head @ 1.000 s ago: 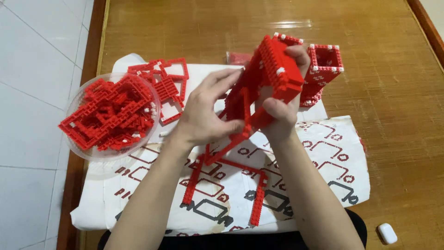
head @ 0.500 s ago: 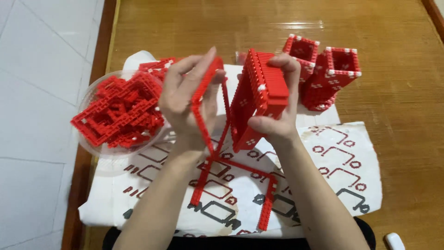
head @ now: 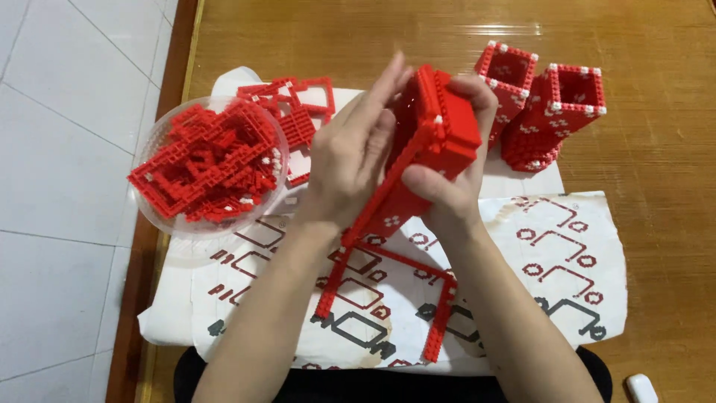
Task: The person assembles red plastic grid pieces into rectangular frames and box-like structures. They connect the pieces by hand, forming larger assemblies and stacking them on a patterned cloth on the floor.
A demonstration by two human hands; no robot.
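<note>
Both hands are up over the middle of the table (head: pixel 656 224), working on one red brick-built box (head: pixel 429 149). The right hand (head: pixel 447 186) is clamped on it: thumb across the lower near face, fingers curled over the far top edge, so the box sits tilted in the grip, above the printed sheet and clear of it. The left hand (head: pixel 350 157) is flat and mostly open, fingers stretched straight and close together, pressed against the left side of the box. Palm to brick, no curl in those fingers. Whether a loose panel sits under that palm cannot be told; the hand hides it.

Below the hands lies a white sheet with red and grey outlines (head: pixel 559 254), and on it a thin red frame of brick strips (head: pixel 440 321), lying flat, its upper end hidden under the wrists. To the left, a clear round plastic bowl (head: pixel 160 224) is heaped with loose red brick panels (head: pixel 209 160). Just behind the bowl, more flat red frames (head: pixel 306 104) lie on the sheet. To the right of the held box stand two finished red open-topped boxes (head: pixel 552 112), side by side and touching, leaning a little. A small white object (head: pixel 641 388) sits at the table's near right corner.
</note>
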